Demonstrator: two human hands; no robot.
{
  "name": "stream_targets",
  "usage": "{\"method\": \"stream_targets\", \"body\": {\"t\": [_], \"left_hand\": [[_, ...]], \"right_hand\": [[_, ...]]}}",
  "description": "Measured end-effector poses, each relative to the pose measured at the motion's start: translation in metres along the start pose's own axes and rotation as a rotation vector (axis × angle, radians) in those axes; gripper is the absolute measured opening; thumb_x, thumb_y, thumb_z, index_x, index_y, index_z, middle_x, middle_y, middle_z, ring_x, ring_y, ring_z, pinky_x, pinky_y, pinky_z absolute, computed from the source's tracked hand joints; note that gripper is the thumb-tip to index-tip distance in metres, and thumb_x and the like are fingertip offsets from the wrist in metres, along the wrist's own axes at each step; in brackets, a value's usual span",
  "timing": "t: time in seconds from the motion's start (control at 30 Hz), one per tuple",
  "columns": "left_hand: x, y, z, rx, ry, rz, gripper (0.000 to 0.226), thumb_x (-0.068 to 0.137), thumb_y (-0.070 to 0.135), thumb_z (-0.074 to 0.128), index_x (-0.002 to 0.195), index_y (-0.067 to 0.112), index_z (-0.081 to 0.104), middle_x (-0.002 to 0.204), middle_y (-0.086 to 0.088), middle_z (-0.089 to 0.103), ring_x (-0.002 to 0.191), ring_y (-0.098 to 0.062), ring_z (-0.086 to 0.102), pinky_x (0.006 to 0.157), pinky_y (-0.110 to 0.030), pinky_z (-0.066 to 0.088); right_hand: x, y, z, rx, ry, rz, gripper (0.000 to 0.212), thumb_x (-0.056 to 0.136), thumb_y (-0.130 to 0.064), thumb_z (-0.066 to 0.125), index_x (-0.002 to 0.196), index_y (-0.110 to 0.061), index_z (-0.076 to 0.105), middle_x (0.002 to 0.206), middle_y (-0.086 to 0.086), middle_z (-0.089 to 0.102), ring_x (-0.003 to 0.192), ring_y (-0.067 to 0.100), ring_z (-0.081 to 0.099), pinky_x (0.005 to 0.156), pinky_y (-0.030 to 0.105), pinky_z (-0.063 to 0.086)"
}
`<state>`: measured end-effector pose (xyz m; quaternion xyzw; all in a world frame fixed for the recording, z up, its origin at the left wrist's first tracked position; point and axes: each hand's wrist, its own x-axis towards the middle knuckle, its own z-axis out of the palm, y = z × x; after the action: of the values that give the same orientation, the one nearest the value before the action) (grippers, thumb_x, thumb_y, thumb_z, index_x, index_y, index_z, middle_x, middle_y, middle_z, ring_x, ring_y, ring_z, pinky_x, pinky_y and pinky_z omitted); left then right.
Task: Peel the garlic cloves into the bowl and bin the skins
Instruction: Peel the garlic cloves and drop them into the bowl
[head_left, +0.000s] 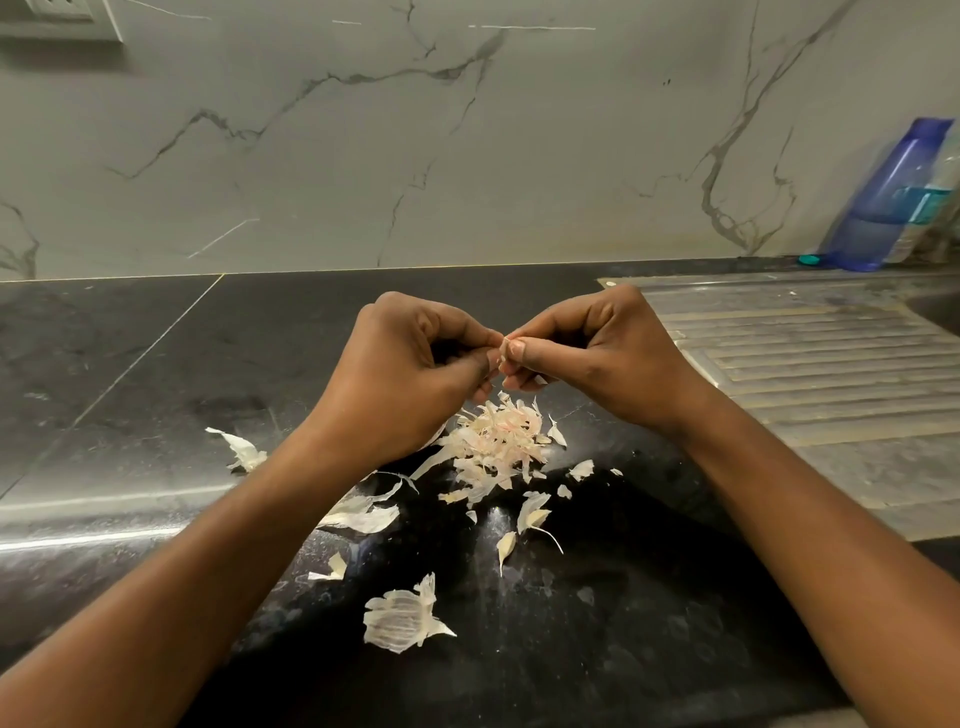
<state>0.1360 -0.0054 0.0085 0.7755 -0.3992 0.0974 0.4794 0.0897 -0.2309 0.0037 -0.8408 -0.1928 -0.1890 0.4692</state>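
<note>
Hands counted: two, raised together above the counter. The left hand (415, 353) is curled, thumb and fingertips pinched on a small pale garlic piece (504, 349); the right hand (587, 348) is curled likewise and pinches the same piece from the other side. The piece is mostly hidden by the fingers; whether clove or only skin cannot be told.

Skins: one dense heap of skins (496, 441), pale with pinkish strands, is seen on the counter directly beneath the hands; about a dozen loose scraps are scattered around it and nearer the camera. The largest scrap (400, 616), ribbed, lies nearest; one outlying scrap (243, 450) lies apart to the left.

Surface: dark speckled stone counter (156, 364), glossy, crossed by a seam line on the left; a ribbed steel drainboard (810, 364) is set into it on the right.

Room: grey-veined marble wall (363, 156) behind; one white socket plate (57, 21) at upper left. Two bottles are stood at far right against the wall: one blue bottle (883, 197) and, just beside it, one clear bottle (930, 208) with a teal label; one teal cap (809, 259) is laid at their base.
</note>
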Motion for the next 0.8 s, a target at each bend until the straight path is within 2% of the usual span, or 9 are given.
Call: {"method": "stream_targets", "body": {"t": [0.13, 0.23, 0.43, 0.63, 0.8], "left_hand": [[-0.0001, 0.0006, -0.0006, -0.019, 0.009, -0.005, 0.012, 0.093, 0.008, 0.077, 0.104, 0.011, 0.082, 0.081, 0.003, 0.080, 0.069, -0.011, 0.078, 0.070, -0.027, 0.065], [-0.0001, 0.0007, -0.0005, -0.005, 0.013, -0.007, 0.012, 0.093, 0.009, 0.078, 0.104, 0.011, 0.082, 0.081, 0.003, 0.080, 0.069, -0.011, 0.078, 0.069, -0.028, 0.065], [-0.0025, 0.0016, 0.0018, 0.053, 0.018, -0.003, 0.011, 0.094, 0.012, 0.078, 0.104, 0.014, 0.082, 0.079, 0.004, 0.079, 0.068, -0.008, 0.077, 0.066, -0.029, 0.065], [-0.0031, 0.0014, 0.0026, 0.054, -0.003, -0.008, 0.010, 0.094, 0.012, 0.077, 0.103, 0.013, 0.082, 0.079, 0.004, 0.079, 0.067, -0.009, 0.077, 0.065, -0.033, 0.066], [-0.0012, 0.0004, 0.0010, -0.001, -0.012, -0.023, 0.010, 0.094, 0.009, 0.077, 0.102, 0.012, 0.082, 0.079, 0.002, 0.079, 0.068, -0.012, 0.077, 0.068, -0.030, 0.066]], "right_hand": [[0.0001, -0.0009, 0.0002, 0.017, 0.004, 0.007, 0.011, 0.098, -0.002, 0.072, 0.103, 0.002, 0.081, 0.087, 0.009, 0.081, 0.078, 0.026, 0.080, 0.074, 0.040, 0.068], [0.0003, -0.0013, 0.0006, 0.012, 0.013, 0.009, 0.010, 0.097, -0.004, 0.074, 0.102, 0.001, 0.082, 0.085, 0.007, 0.081, 0.076, 0.024, 0.080, 0.072, 0.035, 0.066], [0.0000, -0.0021, 0.0006, -0.028, -0.004, 0.021, 0.012, 0.095, -0.012, 0.078, 0.100, -0.002, 0.082, 0.085, 0.005, 0.081, 0.077, 0.022, 0.080, 0.072, 0.035, 0.067], [0.0001, -0.0007, -0.0001, -0.068, -0.024, 0.010, 0.010, 0.097, -0.009, 0.076, 0.099, -0.002, 0.082, 0.085, 0.006, 0.081, 0.076, 0.023, 0.080, 0.073, 0.039, 0.068], [0.0007, -0.0003, 0.0014, -0.046, 0.014, 0.009, 0.009, 0.097, -0.008, 0.076, 0.097, -0.001, 0.082, 0.082, 0.005, 0.081, 0.073, 0.022, 0.080, 0.070, 0.035, 0.066]]}}
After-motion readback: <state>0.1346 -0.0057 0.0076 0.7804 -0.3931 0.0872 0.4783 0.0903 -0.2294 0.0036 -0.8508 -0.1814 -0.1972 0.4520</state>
